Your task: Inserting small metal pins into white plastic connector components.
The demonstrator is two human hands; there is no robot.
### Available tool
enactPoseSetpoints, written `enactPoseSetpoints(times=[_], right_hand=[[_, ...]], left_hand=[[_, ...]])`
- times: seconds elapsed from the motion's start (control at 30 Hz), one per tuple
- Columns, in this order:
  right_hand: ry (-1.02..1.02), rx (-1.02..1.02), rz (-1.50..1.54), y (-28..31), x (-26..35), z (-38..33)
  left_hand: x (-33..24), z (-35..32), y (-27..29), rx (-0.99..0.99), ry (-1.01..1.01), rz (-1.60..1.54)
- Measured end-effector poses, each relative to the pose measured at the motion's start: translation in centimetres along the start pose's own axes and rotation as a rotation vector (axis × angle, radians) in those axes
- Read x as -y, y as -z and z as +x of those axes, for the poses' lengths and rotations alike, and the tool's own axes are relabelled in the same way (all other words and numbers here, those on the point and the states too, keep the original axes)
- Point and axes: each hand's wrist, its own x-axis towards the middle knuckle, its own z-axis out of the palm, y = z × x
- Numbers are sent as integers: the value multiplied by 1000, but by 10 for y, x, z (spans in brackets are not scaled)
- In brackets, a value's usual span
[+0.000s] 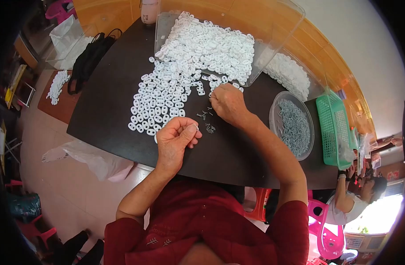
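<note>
- Locate the white pieces: they heap inside the clear bin and spread from its mouth toward you across the dark table.
- Note your left hand, on the near side of the bin: its thumb presses against the index finger and appears to pinch one white piece, of which only a pale edge shows.
- Note your right hand, at the bin's mouth: its fingers curl down among the white pieces. You cannot tell whether they grip one.
- Treat each piece as probably light, stiff plastic, smooth enough to slip and unlikely to break under finger pressure.
- Take a piece by its long outer edges, thumb against fingertip, keeping its two holes uncovered.
- Find the loose screws nearer you than the bin, between your hands. They are likely hard, light and prone to roll; pinch one by the shank.
- Find more screws in the round tray, right of the bin.
</note>
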Motion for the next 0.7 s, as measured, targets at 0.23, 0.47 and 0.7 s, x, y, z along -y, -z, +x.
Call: enactPoseSetpoints(times=[0.23, 0.47, 0.7], right_hand=[[-396, 178, 479, 47, 41, -13], [-545, 304, 893, 64, 65, -34], [-531, 253, 931, 63, 75, -40]], left_hand=[[-1, 1, 0, 7, 25, -37], [-2, -3, -9, 41, 47, -54], [0, -6, -16, 36, 26, -15]])
